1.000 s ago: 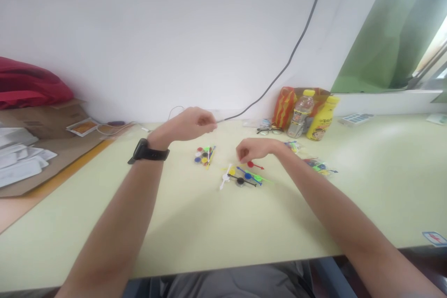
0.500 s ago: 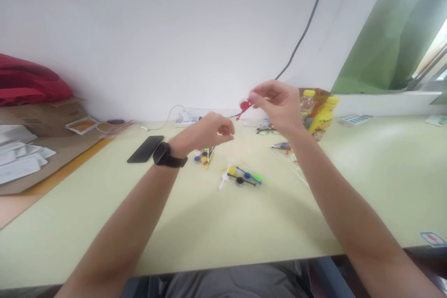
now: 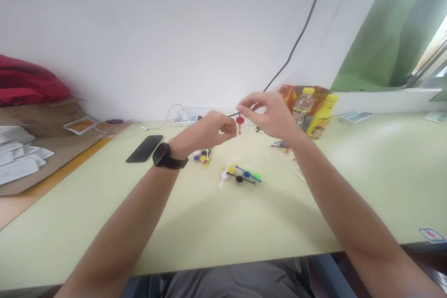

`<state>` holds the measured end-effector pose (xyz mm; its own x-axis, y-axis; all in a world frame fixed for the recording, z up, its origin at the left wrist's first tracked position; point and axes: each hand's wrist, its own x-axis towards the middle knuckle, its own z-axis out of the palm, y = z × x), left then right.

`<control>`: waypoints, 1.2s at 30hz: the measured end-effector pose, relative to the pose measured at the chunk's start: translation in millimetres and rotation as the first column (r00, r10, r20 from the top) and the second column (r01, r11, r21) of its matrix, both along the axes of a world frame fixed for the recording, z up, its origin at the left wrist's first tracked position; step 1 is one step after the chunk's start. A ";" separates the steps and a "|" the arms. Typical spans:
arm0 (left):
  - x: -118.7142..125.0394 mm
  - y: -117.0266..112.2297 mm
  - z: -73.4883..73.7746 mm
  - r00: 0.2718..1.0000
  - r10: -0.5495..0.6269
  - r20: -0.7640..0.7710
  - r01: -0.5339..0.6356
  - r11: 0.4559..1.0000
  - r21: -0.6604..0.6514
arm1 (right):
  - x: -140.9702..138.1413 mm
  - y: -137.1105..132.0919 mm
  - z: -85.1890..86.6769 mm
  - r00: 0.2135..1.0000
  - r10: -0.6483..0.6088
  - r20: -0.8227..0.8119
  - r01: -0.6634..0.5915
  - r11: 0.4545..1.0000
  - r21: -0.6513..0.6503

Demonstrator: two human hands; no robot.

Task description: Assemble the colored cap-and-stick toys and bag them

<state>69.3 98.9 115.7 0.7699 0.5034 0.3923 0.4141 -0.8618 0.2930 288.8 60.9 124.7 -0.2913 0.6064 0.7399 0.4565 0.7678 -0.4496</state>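
My right hand (image 3: 263,114) is raised above the table, its thumb and forefinger closed on the top end of a red plastic spinner arrow (image 3: 240,120). The arrow hangs upright, with a round hub at its middle and a pointed lower tip. My left hand (image 3: 220,128), a dark watch at the wrist, is curled with the fingers closed, right beside that tip; contact is unclear, and anything in these fingers is hidden. Below lie more spinner arrows: white (image 3: 224,176), black (image 3: 239,179), blue (image 3: 247,174), yellow (image 3: 231,169) and green (image 3: 257,176).
Small coloured parts (image 3: 202,156) lie behind my left wrist. A black phone (image 3: 144,148) is to the left. Bottles (image 3: 320,118) and a snack bag stand at the right back, near glasses partly hidden by my right hand. Papers (image 3: 21,156) and cardboard fill the far left.
My right hand has moved left and slightly down, bringing the red spinner arrow beside my left fingers. The arrow has turned from slanted to upright. My left hand has barely moved.
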 end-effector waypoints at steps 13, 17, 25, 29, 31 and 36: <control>-14.9 10.4 3.5 0.995 0.092 -0.039 -0.092 0.996 0.012 | 15.1 68.6 -75.4 0.799 0.310 0.515 0.083 0.792 -0.605; -17.0 9.0 6.2 0.994 0.103 -0.031 -0.102 0.995 0.008 | 10.5 74.9 -99.0 0.655 0.507 0.560 0.113 0.668 -0.736; -18.5 8.7 9.2 0.993 0.115 -0.024 -0.115 0.993 0.006 | 10.6 80.6 -107.9 0.602 0.468 0.647 0.214 0.686 -0.695; -19.1 8.8 8.9 0.992 0.122 -0.016 -0.121 0.992 0.017 | 20.1 81.0 -105.0 0.604 0.421 0.677 0.244 0.711 -0.660; -18.9 9.1 8.5 0.992 0.122 -0.011 -0.122 0.992 0.029 | 23.0 81.5 -103.5 0.623 0.381 0.683 0.246 0.734 -0.633; -19.3 12.5 7.0 0.991 0.135 -0.013 -0.134 0.990 0.054 | 15.6 80.2 -104.7 0.677 0.370 0.636 0.149 0.778 -0.610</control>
<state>50.0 111.4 122.7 0.7033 0.5818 0.4085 0.5318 -0.8119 0.2408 304.4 141.1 20.0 -0.6405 0.7397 -0.2063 0.7472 0.5381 -0.3901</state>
